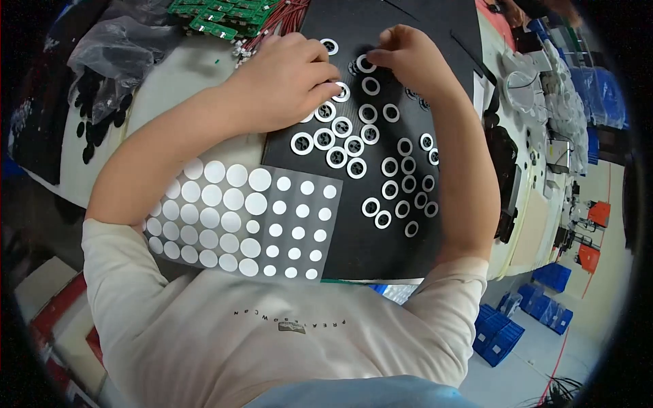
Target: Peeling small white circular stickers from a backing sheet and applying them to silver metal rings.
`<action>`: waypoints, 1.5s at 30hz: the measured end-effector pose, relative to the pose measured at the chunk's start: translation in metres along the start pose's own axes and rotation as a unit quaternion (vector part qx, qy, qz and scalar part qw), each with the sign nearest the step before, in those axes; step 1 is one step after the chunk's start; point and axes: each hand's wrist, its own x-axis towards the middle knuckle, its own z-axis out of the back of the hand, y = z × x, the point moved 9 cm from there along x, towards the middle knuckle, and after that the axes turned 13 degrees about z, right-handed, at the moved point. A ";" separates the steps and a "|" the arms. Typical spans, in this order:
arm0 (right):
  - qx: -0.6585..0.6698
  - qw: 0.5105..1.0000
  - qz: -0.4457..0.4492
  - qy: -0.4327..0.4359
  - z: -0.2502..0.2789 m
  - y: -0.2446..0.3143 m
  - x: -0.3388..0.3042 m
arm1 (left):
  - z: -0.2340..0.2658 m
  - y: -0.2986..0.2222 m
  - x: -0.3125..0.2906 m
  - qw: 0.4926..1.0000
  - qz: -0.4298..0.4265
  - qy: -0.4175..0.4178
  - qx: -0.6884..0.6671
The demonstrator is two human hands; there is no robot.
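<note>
Over the black mat (286, 153), my left hand (289, 81) is curled, thumb and fingertips at a black disc with a white ring (341, 92). My right hand (411, 61) is bent at the far part of the mat. Its fingertips pinch the edge of another white-ringed black disc (366, 64), beside a small dark round part (353, 69) without a white ring. Several more white-ringed discs (356, 168) lie scattered between my forearms. A translucent sheet (335, 182) of white round stickers in two sizes lies near my body, partly under my left arm.
Green circuit boards (221, 17) and red wires (289, 15) are piled at the far left. A clear plastic bag (112, 54) lies near loose black discs (92, 129). At the right are white parts (520, 92), a thin black tool (469, 53) and blue bins (496, 333) on the floor.
</note>
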 end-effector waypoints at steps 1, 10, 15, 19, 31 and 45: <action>-0.037 0.999 0.017 0.000 -0.006 -0.004 0.005 | 0.001 -0.002 0.000 0.999 -0.016 -0.027 0.008; 0.121 0.991 -0.046 -0.030 0.019 0.031 0.000 | 0.003 -0.003 -0.002 0.997 -0.024 -0.055 0.053; 0.115 0.991 -0.075 -0.004 0.012 0.036 -0.004 | 0.007 -0.008 0.000 0.993 -0.034 -0.044 0.100; 0.098 0.993 -0.067 0.020 -0.016 0.028 0.004 | 0.006 -0.001 -0.001 0.994 -0.025 -0.031 0.106; 0.030 0.997 -0.071 0.018 -0.032 0.019 0.005 | 0.007 -0.010 0.000 0.993 -0.041 -0.041 0.101; -0.286 0.958 -0.026 -0.009 0.001 0.080 -0.015 | 0.011 -0.019 0.005 0.992 -0.081 -0.054 0.080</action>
